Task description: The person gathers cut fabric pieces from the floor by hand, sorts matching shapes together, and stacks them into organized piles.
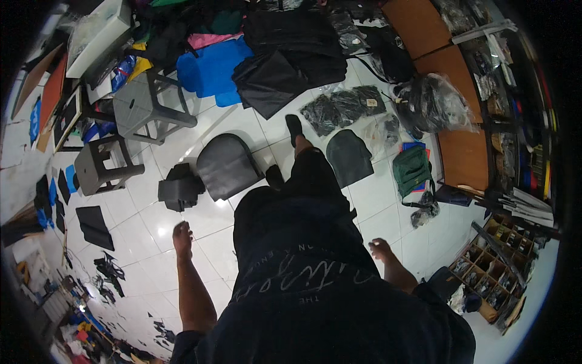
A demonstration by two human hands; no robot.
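My left hand (182, 236) hangs at my side above the tiled floor, loosely curled with nothing in it. Closest to it lies a stack of black folded pieces (180, 187). My right hand (380, 249) hangs on the other side, fingers bent but apart, also holding nothing. Ahead of my legs are two black round-topped flat pieces: a larger one (228, 165) on the left and a smaller one (350, 158) on the right. One of my feet (294, 125) is stepped forward between them.
Two grey plastic stools (140, 106) stand at the left. Black sheets (270, 79) and a blue sheet (212, 71) lie ahead. On the right are a green bag (412, 170), clear-plastic-wrapped bundles (433, 103) and a compartmented wooden rack (494, 264). Black scraps (109, 273) litter the left floor.
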